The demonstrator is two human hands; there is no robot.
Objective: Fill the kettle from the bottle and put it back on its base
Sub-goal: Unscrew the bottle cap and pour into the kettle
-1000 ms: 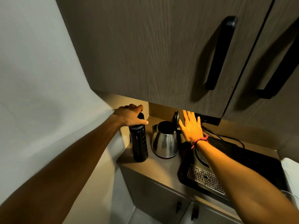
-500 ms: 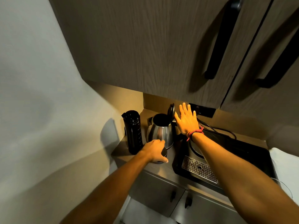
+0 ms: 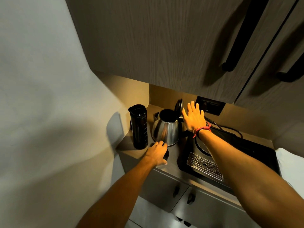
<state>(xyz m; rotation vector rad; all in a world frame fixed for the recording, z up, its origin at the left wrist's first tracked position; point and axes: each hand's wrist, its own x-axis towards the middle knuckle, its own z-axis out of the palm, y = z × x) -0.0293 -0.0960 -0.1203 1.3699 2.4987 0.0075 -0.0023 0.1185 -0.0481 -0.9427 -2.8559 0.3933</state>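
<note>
Two bare hands reach over a small counter (image 3: 172,158) in the lower middle of the frame. The left hand (image 3: 157,153) rests palm down on the counter, curled over a small dark round thing, probably the bottle's cap (image 3: 166,155), of which only an edge shows under the fingers; the grip looks closed on it, though most of the thing is hidden. The right hand (image 3: 194,118) is held flat and wide, fingers spread, holding nothing, just beside the kettle's raised lid (image 3: 179,106); whether it touches the lid cannot be told. A red string band (image 3: 201,130) circles that wrist.

The steel kettle (image 3: 166,130) stands upright at the centre of the frame, mouth open, lid tipped back; its base is hidden beneath it. Just left of it stands the black bottle (image 3: 139,127), upright, top uncapped, near the wall. To the right of the kettle lies a black appliance (image 3: 246,150) with a perforated metal grille (image 3: 204,167), and a dark cord (image 3: 227,128) runs behind it. Upper cupboards (image 3: 164,38) with long black handles fill the top of the frame.
</note>
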